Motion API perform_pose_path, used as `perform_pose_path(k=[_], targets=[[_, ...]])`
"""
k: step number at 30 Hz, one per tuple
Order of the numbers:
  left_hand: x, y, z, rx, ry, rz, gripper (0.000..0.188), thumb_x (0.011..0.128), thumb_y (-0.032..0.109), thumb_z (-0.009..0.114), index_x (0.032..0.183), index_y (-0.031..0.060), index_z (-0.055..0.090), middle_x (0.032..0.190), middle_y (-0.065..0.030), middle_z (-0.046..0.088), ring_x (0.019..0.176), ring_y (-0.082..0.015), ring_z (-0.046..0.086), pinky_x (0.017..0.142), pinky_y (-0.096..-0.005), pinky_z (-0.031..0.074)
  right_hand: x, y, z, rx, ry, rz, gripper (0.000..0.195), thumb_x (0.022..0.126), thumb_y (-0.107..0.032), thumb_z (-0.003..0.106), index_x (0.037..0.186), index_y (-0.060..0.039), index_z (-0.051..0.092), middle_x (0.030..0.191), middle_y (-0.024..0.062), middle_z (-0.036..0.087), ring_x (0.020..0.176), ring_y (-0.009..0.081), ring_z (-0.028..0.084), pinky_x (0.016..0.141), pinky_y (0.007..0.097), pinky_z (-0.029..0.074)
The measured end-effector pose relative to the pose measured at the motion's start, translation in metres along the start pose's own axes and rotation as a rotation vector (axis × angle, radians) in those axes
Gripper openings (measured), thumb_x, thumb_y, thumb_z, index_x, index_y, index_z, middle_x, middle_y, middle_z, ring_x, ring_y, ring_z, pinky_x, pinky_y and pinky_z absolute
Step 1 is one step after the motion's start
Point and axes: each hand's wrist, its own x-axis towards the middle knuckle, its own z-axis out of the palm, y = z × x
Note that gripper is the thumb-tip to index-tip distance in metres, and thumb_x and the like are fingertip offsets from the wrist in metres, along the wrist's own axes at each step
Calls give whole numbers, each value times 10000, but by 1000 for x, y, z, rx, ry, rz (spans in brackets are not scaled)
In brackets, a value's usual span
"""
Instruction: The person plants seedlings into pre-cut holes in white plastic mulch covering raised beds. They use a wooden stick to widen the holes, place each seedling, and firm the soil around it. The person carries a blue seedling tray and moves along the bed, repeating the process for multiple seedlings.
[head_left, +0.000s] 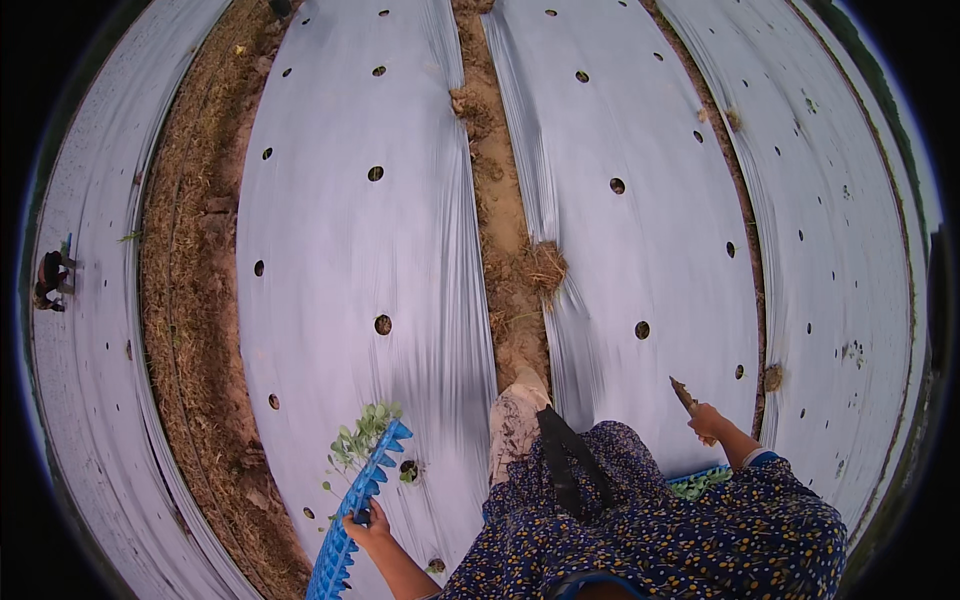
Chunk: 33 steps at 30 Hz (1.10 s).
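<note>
My left hand (367, 523) grips a blue plastic seedling tray (346, 529) by its underside, at the lower left. The tray is tipped on its side, and leafy green seedlings (364, 435) stick out from its far end. In my right hand (707, 424) is a short, pointed, brown stick-like tool (683, 395), perhaps of wood, caked with soil. Its tip points forward and left, above the plastic mulch film (660, 262). Beside the tray, a planting hole (409, 471) in the left bed's film has a small green plant in it.
A soil furrow (499, 195) runs between two film-covered beds, with my booted foot (517, 420) in it. A dry grass clump (545, 268) lies ahead. Another seedling tray (697, 481) rests by my right side. A person (54, 279) bends over at far left.
</note>
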Motion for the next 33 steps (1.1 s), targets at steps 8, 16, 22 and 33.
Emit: perform_pose_path(k=[8,16,22,33], targets=[[-33,-27,61,-19,25,-48,335,658,228,553,922,30,499,932,-121,535,837,-300,547,712,-426,513,-8,-244,-152,186,193,-427,150,800,-115,478,810,11,398,553,95,472,375,173,473,313,325,411],[-58,-47,133,3,25,-56,323,665,239,555,932,63,508,941,-108,534,843,-288,543,724,-422,498,-17,-178,-156,119,192,-225,144,768,-90,488,760,41,428,513,124,500,381,206,518,322,352,453],[-11,-57,159,110,-315,-81,390,810,364,420,1064,83,516,1047,-86,535,954,-258,491,792,-444,441,-16,-82,-136,-33,143,-72,127,755,-43,452,778,73,501,586,147,595,470,233,602,429,334,507],[-111,-117,286,139,-273,-37,438,839,332,413,1181,58,409,1152,-107,430,980,-289,442,829,-485,415,34,-263,-252,9,239,-165,178,757,-97,486,813,69,514,593,147,589,456,218,590,414,333,506]])
